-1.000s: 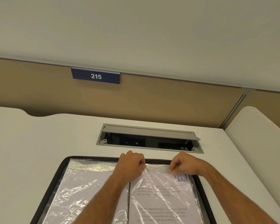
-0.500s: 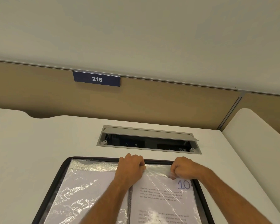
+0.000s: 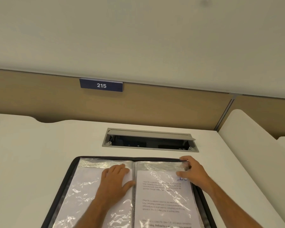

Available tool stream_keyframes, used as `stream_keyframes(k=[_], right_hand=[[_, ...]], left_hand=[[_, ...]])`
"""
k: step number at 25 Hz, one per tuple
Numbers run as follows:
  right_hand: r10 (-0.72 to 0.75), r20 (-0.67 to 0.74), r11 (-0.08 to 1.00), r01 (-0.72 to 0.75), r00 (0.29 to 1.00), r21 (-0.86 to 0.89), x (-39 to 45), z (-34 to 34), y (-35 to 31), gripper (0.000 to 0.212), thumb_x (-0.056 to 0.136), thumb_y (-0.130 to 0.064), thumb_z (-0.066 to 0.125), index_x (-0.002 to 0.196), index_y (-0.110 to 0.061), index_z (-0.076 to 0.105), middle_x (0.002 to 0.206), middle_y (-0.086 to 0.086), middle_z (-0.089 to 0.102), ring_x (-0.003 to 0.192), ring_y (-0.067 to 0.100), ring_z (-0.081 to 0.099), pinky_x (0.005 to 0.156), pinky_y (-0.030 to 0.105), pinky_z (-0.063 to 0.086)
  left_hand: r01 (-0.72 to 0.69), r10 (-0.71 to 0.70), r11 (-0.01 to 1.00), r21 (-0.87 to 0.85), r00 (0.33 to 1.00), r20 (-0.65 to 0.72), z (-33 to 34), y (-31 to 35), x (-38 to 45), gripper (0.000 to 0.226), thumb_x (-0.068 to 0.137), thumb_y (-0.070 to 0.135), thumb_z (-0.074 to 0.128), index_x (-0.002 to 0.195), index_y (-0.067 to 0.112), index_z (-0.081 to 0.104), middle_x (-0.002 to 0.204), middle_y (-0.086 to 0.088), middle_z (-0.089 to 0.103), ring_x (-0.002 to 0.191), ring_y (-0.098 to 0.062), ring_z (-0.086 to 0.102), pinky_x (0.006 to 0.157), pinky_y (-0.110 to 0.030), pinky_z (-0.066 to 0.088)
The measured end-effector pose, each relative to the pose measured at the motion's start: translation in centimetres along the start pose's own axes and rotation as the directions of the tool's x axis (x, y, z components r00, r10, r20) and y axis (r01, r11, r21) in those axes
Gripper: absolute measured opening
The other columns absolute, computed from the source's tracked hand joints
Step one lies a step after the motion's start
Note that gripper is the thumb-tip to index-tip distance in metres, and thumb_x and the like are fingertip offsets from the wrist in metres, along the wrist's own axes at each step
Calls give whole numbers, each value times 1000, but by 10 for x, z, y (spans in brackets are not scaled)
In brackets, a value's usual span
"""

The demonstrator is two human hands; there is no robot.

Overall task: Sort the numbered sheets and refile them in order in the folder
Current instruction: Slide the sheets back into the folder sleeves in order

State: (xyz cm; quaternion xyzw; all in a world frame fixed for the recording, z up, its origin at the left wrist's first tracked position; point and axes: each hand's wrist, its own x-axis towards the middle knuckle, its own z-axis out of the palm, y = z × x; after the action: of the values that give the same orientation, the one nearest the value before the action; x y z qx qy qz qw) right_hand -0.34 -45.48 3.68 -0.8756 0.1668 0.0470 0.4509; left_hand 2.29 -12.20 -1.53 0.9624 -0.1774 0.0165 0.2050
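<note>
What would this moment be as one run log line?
left hand: flat on left sleeve | right hand: at right sleeve's top corner | folder: open

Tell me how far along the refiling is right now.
Done: a printed sheet with a blue handwritten number sits inside the right clear sleeve of the open black zip folder. In hand: the left hand presses the left page flat, the right hand grips the sleeve's top corner. Remaining pages cannot be judged.
</note>
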Motion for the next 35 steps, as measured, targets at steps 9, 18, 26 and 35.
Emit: stream_keyframes(k=[9, 18, 26, 35], right_hand=[[276, 149, 932, -303, 949, 200, -73, 3, 13, 62, 70, -1, 87, 120, -15, 52, 110, 9, 70, 93, 27, 73, 67, 37, 62], [276, -132, 958, -262, 952, 118, -118, 10, 39, 39, 77, 0, 79, 112, -6, 63, 96, 11, 72, 86, 26, 72, 80, 44, 61], [40, -298, 797, -210, 954, -566, -139, 44, 15, 58, 87, -20, 65, 140, -21, 41, 122, 1, 59, 109, 20, 58, 89, 32, 52], [-195, -36, 975, 189, 980, -116, -184, 169, -65, 39, 84, -32, 74, 112, -43, 50, 118, -16, 53, 107, 4, 53, 95, 17, 44]], left_hand=[[164, -165, 982, 91, 986, 3, -16, -35, -75, 121, 60, 93, -21, 150, 35, 36, 164, 9, 22, 152, -17, 15, 123, -44, 8], [406, -407, 913, -27, 913, -20, -41, -56, -127, 87, 72, 84, 45, 142, 31, 46, 157, 1, 35, 145, -25, 28, 116, -46, 26], [680, -684, 718, -148, 729, 27, -69, -54, -134, 84, 67, 58, 79, 131, 15, 46, 123, -8, 50, 118, -33, 48, 96, -43, 43], [741, -700, 613, -275, 671, 245, -98, -61, -122, 52, 71, 39, 81, 104, 10, 53, 110, -8, 59, 89, -24, 63, 78, -34, 53]])
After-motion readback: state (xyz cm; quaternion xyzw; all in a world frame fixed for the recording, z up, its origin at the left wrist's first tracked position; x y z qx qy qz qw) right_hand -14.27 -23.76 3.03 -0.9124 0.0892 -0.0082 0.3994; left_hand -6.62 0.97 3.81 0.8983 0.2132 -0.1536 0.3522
